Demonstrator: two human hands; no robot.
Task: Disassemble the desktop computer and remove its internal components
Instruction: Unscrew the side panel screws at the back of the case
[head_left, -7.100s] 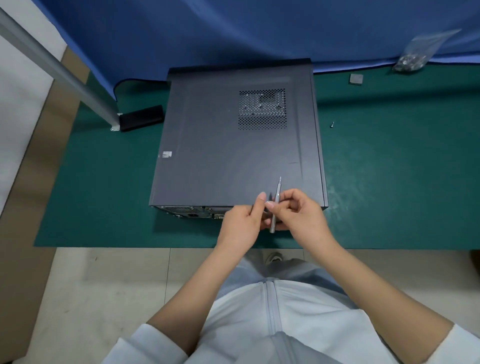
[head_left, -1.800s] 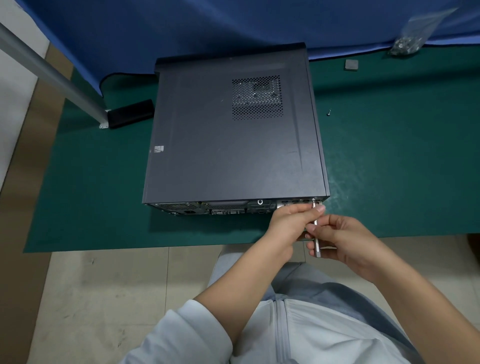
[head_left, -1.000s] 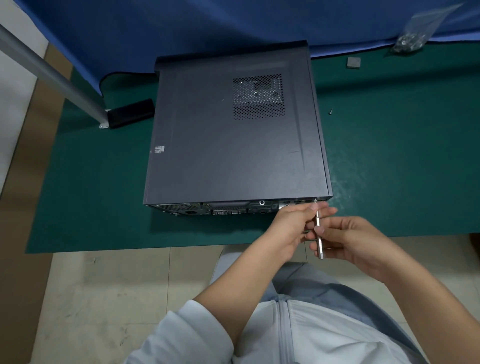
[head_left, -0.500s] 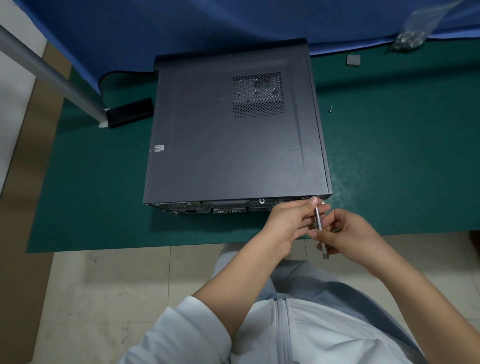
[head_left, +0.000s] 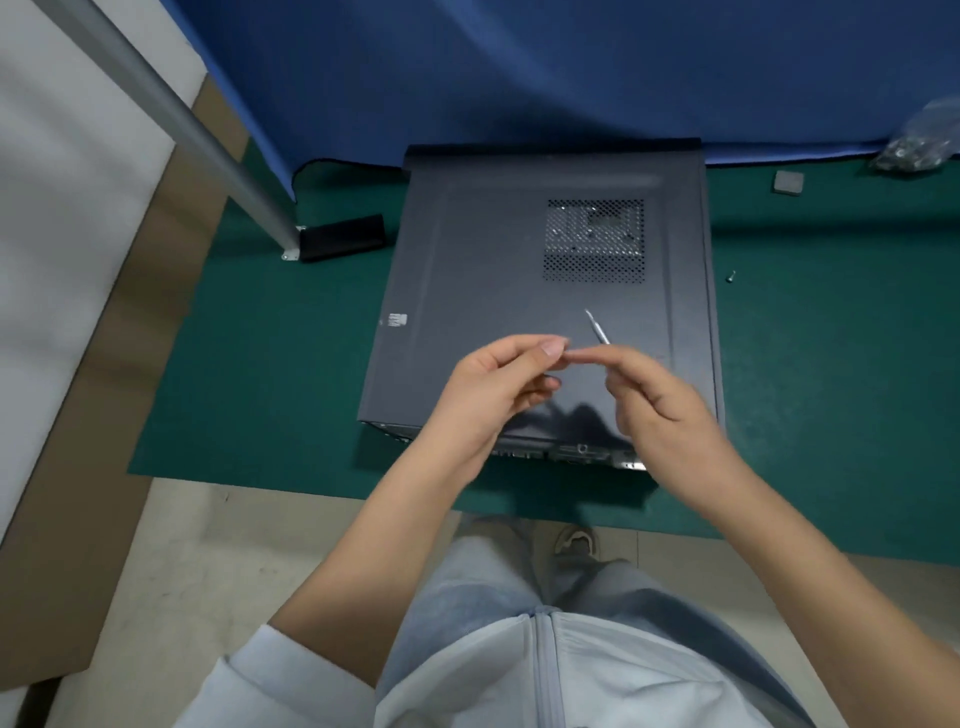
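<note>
The dark grey metal desktop computer case (head_left: 540, 312) lies on its side on the green work mat (head_left: 260, 389), its broad side panel facing up and closed, with a square perforated vent grille (head_left: 595, 240) toward its far right. The rear port panel faces the person at the near edge, partly hidden by the wrists. A small white sticker (head_left: 398, 319) sits at the panel's left edge.

Both hands hover above the near half of the panel. The right hand (head_left: 660, 400) has its fingers curled round a slim silver screwdriver (head_left: 597, 327), whose tip points up and away to the left. The left hand (head_left: 498, 379) has thumb and forefinger drawn together, their tips meeting the right hand's fingertips; whether something small is pinched between them cannot be told, as the spot is blurred.

On the mat right of the case lies a single small screw (head_left: 731, 277), and farther back a small grey square block (head_left: 788, 183) and a clear plastic bag of metal parts (head_left: 919, 145). Left of the case a flat black rectangular object (head_left: 343, 237) lies by the foot of a slanted grey metal pole (head_left: 171, 119). A blue cloth (head_left: 519, 67) hangs behind.
</note>
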